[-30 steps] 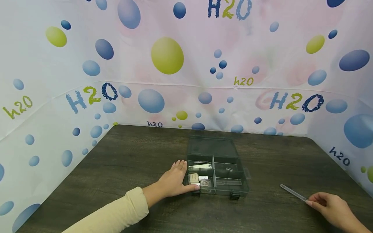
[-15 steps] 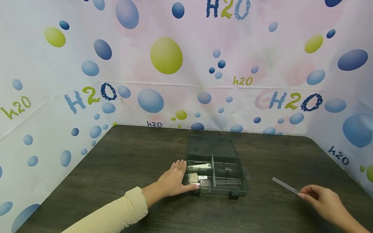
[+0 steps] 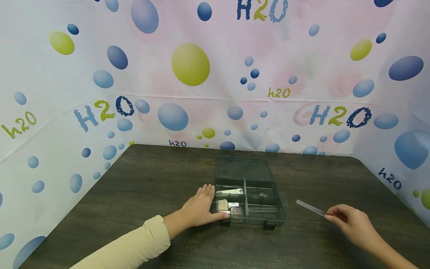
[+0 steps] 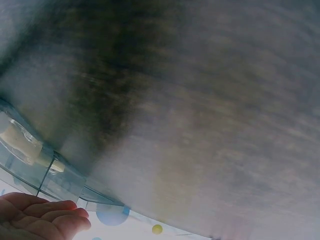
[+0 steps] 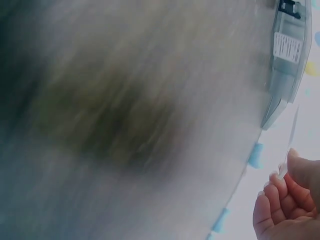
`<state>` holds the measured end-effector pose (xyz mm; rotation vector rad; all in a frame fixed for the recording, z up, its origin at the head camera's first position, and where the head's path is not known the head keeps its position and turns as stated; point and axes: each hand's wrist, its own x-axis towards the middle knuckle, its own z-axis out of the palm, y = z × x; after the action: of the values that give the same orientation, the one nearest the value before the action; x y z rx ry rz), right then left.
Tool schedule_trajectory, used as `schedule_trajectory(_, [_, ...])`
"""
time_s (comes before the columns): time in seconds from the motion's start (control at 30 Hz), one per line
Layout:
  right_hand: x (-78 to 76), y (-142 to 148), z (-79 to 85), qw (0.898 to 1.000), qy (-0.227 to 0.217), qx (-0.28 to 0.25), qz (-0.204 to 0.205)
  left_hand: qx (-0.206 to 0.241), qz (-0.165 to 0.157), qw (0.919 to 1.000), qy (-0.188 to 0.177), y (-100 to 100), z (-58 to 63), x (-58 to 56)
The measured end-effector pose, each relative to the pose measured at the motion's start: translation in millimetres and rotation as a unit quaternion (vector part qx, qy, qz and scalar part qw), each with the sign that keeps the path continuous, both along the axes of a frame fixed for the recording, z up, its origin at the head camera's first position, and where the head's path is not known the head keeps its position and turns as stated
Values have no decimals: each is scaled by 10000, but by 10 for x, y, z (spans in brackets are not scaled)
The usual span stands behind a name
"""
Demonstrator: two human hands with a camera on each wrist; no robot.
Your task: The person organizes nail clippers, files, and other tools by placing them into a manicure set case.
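My right hand (image 3: 351,224) pinches one end of a clear plastic strip (image 3: 310,207) between thumb and fingers, right of the box. Its free end points left toward the box. In the right wrist view the strip (image 5: 294,125) looks thin and rises from the fingertips. A dark translucent organizer box (image 3: 282,220) stands on the table with its lid (image 3: 244,169) laid back. My left hand (image 3: 199,209) rests along the box's left side, fingers straight, thumb across the front corner. Inside on the left lie a nail clipper (image 3: 230,192) and small bottles (image 3: 222,205).
An upright divider (image 3: 246,201) splits the box lengthwise. Two black latches (image 3: 270,224) sit on its front edge. Beneath everything is a dark wood-patterned table (image 3: 161,168). A printed cloth backdrop (image 3: 215,74) surrounds the table's back and sides.
My right hand has moved left and slightly away from me, bringing the clear strip closer to the box. My left hand has stayed at the box's side.
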<state>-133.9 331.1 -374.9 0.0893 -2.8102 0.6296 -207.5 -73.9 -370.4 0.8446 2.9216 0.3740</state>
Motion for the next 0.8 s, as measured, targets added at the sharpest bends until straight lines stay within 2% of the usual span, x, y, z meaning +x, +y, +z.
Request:
schedule_trajectory(0.33, [-58,-213,-30,9969,620,-211,436,-46,-5,10000,50,-3,6,-9])
schedule_trajectory(0.8, [-163,-481,24,9889,752,-311,1241,-11,-11,9999,121,-1,2,-1])
